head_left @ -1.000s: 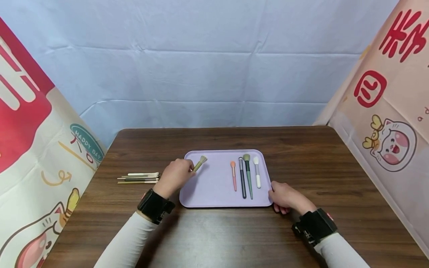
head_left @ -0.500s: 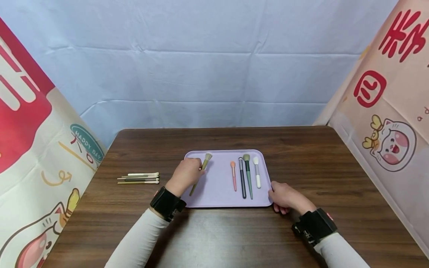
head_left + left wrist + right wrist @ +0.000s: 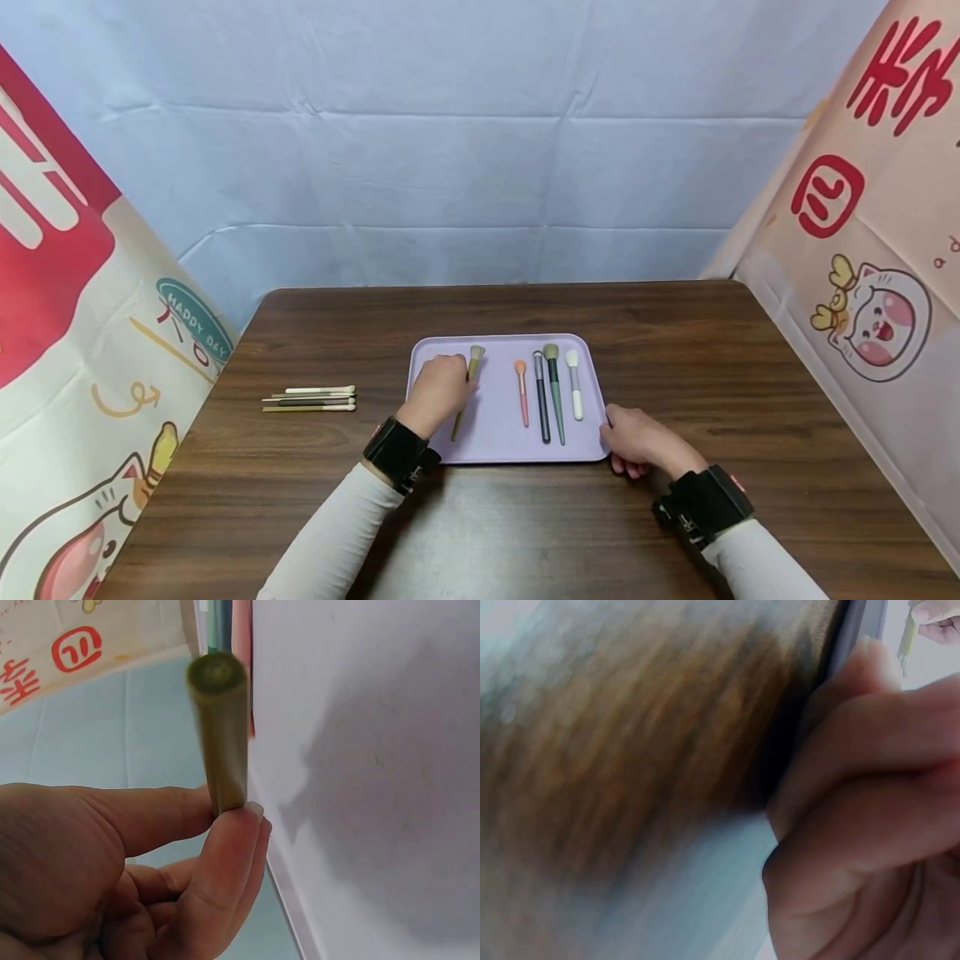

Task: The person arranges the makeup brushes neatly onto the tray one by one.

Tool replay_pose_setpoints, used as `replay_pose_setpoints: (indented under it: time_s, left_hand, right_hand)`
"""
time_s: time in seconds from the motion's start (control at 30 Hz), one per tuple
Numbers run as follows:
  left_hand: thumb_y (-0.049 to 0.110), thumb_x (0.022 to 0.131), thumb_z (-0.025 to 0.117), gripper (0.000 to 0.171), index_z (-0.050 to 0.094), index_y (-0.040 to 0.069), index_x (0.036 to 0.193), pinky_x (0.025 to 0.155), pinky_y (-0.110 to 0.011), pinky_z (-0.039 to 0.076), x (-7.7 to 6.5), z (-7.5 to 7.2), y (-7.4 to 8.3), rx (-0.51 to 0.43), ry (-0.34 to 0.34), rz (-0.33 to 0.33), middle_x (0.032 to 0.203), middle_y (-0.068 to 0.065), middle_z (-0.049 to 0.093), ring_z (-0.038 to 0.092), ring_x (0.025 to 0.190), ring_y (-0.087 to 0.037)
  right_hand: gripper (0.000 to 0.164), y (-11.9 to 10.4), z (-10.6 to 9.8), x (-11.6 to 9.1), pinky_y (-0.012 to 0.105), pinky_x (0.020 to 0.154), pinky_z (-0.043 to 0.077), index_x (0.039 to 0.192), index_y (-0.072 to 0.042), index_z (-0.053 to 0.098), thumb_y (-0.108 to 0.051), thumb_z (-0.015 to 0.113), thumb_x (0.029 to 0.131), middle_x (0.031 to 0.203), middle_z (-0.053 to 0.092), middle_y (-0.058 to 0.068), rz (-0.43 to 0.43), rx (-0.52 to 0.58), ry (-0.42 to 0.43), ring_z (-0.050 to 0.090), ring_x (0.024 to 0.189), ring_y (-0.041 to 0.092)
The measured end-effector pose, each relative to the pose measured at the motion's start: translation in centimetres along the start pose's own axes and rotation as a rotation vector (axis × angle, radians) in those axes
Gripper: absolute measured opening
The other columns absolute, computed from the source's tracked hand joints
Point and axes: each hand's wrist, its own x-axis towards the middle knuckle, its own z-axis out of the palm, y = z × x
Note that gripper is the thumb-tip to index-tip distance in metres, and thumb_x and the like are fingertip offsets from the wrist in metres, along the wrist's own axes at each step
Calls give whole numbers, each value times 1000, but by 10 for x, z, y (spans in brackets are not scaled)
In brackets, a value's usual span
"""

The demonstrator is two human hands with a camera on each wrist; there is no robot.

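My left hand (image 3: pixel 438 390) pinches an olive-green makeup brush (image 3: pixel 476 360) between thumb and fingers, over the left half of the lilac tray (image 3: pixel 495 446). Its pale bristles point away from me. The left wrist view shows the handle's butt end (image 3: pixel 218 673) close up, with a shadow on the tray beyond. At the tray's front right corner, my right hand (image 3: pixel 647 440) grips the rim with curled fingers. Lying side by side on the tray are a pink brush (image 3: pixel 523 396), a dark-handled brush (image 3: pixel 542 400), a green brush (image 3: pixel 555 393) and a white-handled brush (image 3: pixel 576 387).
Several slim brushes (image 3: pixel 311 403) lie in a bundle on the wooden table (image 3: pixel 525 533), left of the tray. A pale blue cloth (image 3: pixel 480 167) hangs behind the table, and printed cloths flank it on both sides.
My left hand has carried the olive-green brush rightward from the tray's left edge, and turned it from a slant to nearly lengthwise. The right hand keeps its place at the tray corner.
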Motion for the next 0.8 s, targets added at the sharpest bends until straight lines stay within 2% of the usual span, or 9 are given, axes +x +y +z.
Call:
replay_pose_setpoints:
  time_s: [0.17, 0.33, 0.5, 0.8]
  left_hand:
    - [23, 91, 78, 26, 62, 3, 85, 60, -35, 51, 4, 6, 7, -15, -6, -59, 71, -6, 60, 61, 65, -23]
    - [24, 91, 77, 27, 62, 2, 87, 64, -37, 53, 9, 13, 15, -26, -16, -84, 75, -8, 63, 64, 71, -25]
    - [24, 91, 77, 26, 64, 1, 91, 64, -36, 53, 14, 17, 22, -25, -25, -85, 77, -9, 64, 65, 72, -25]
    - [24, 89, 79, 27, 68, -1, 93, 71, -39, 55, 17, 23, 31, 3, -23, -37, 85, -12, 69, 68, 78, -27]
  right_hand:
    - [12, 0, 0, 0, 25, 41, 42, 99, -1, 49, -9, 40, 103, 61, 61, 9, -10, -9, 4, 51, 41, 14]
    - [12, 0, 0, 1, 25, 41, 42, 100, -1, 49, -9, 40, 102, 61, 61, 9, -12, -11, 2, 51, 41, 14]
    - [13, 0, 0, 0, 25, 41, 42, 100, -1, 49, -9, 40, 103, 61, 61, 9, -9, -9, 0, 51, 41, 14]
    - [13, -1, 0, 0, 25, 41, 42, 101, 0, 49, -9, 40, 102, 60, 60, 9, -12, -15, 2, 51, 41, 14]
